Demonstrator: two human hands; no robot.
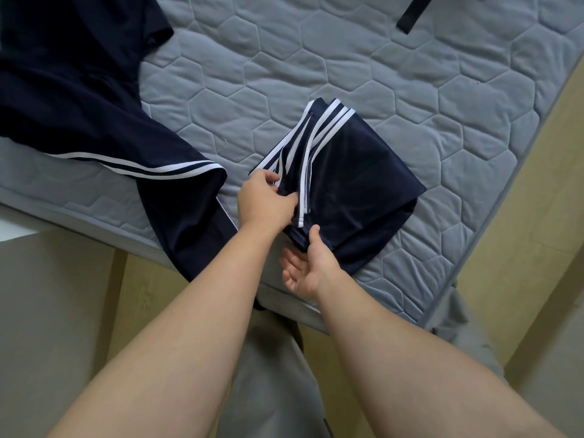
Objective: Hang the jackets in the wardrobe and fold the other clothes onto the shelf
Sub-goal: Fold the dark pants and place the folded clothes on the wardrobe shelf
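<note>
A navy garment with white stripes (350, 178) lies folded into a compact square near the front edge of the grey quilted mattress (379, 74). My left hand (267, 202) pinches its striped near-left edge. Just below the fold's near corner is my right hand (308, 268), thumb on top of the cloth and fingers slipped under the corner. A second navy garment with white stripes (79, 99) lies spread out on the left, one part draping over the mattress edge.
A black strap (410, 14) lies at the far right of the mattress. A beige floor (537, 216) shows to the right and below. A white surface (47, 311) stands at the lower left. My grey trousers (268, 390) are under my arms.
</note>
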